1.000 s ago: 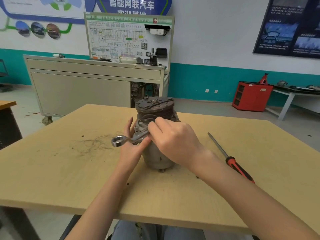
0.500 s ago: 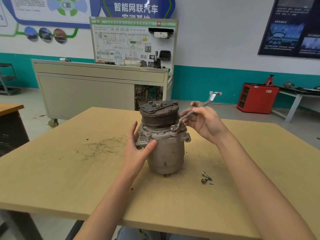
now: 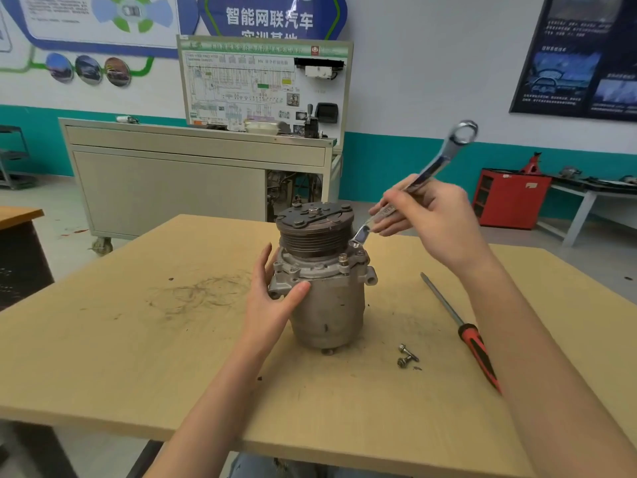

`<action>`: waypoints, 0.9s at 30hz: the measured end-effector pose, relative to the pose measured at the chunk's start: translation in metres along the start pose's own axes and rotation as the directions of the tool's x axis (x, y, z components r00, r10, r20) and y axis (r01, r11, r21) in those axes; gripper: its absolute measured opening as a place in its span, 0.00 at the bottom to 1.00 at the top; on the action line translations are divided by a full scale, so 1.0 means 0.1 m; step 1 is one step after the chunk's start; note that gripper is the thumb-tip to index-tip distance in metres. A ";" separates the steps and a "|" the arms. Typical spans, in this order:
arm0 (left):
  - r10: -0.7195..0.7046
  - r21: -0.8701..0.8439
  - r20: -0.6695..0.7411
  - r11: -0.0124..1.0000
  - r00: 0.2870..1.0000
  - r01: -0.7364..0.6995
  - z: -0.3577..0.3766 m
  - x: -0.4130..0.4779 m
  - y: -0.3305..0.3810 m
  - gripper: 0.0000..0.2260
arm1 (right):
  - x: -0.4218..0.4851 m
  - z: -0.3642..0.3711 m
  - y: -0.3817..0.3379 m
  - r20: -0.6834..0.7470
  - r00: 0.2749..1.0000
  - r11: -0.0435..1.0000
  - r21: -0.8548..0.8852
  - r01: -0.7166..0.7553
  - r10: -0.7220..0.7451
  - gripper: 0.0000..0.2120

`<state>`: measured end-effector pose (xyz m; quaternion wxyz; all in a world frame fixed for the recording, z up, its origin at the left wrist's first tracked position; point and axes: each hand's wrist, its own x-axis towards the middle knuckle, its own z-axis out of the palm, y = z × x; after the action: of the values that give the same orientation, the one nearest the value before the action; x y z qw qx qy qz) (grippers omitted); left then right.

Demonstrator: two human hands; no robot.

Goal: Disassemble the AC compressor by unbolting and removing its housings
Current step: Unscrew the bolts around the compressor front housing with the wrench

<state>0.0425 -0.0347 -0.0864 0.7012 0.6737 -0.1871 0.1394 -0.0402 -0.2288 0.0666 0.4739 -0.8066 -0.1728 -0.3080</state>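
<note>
Wrench [image 3: 432, 170] has risen, slanting up-right in the gripping right hand [image 3: 431, 222]; left hand [image 3: 272, 301] clasps upright compressor [image 3: 327, 305].

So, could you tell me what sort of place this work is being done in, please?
Most likely an automotive training workshop: a wiring-diagram teaching board stands on a wheeled cabinet, car-themed posters hang on the wall, and a red metal cabinet sits by a side bench.
</note>
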 end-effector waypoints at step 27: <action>0.006 -0.027 0.017 1.000 1.000 -0.006 -0.01 0.00 -0.01 0.45 | -0.54 0.32 0.21 -0.055 0.920 0.909 -0.183 0.373 -0.389 0.07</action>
<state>0.0427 -0.0338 -0.0873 0.7080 0.6650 -0.1972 0.1332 -0.0581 -0.2100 0.0054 0.3417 -0.7799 -0.2786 -0.4443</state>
